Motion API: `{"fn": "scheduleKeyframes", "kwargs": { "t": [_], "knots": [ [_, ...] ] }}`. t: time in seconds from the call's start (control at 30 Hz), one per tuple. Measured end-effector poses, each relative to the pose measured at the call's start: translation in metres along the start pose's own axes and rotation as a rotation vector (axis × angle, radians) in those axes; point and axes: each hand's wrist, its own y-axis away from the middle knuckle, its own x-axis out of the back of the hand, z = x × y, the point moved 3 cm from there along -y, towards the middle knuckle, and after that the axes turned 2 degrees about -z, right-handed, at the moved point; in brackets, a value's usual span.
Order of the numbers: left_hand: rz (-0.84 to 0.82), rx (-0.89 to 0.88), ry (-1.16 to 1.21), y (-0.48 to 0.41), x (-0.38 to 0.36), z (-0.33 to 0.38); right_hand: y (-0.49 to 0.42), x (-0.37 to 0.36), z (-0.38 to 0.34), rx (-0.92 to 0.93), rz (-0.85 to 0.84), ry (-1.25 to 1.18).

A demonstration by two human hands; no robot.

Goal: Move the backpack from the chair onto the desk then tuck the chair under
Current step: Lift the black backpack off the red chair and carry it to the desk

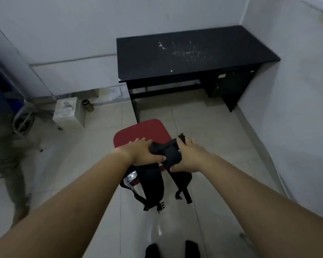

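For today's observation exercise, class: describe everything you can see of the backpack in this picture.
The backpack is black and looks like soft fabric. Both hands hold its top, the left hand and the right hand gripping either side. Two padded shoulder straps hang down toward the floor, ending in thin webbing and buckles. It sits at the near edge of the red chair, not yet on the desk.

Both bare arms reach straight out and down, close together. The left hand (pixel 144 152) and the right hand (pixel 189 157) are side by side with palms down. Fingers on each curl tight around the top of the bag (pixel 166 155), thumbs tucked under.
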Motion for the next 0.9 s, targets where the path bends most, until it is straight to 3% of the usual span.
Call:
{"fn": "scheduleKeyframes", "kwargs": {
  "t": [0.1, 0.3, 0.4, 0.53, 0.73, 0.9],
  "knots": [
    [-0.069, -0.03, -0.022, -0.003, -0.016, -0.01, -0.003, -0.027, 0.0, -0.024, 0.012, -0.026],
    [-0.062, -0.038, 0.076, -0.019, -0.044, -0.028, -0.014, -0.056, -0.004, -0.044, 0.287, -0.035],
    [-0.101, -0.06, 0.145, -0.028, -0.044, -0.028, -0.021, -0.056, 0.0, -0.012, 0.334, -0.002],
    [-0.215, -0.05, 0.069, -0.036, -0.025, -0.024, -0.031, -0.035, 0.014, 0.073, 0.285, 0.1],
    [-0.356, 0.028, 0.08, -0.039, 0.001, -0.017, -0.053, 0.023, 0.04, 0.178, 0.023, 0.084],
    [-0.354, 0.063, 0.065, -0.055, 0.019, -0.012, -0.075, 0.048, 0.041, 0.226, -0.038, 0.11]
  ]
}}
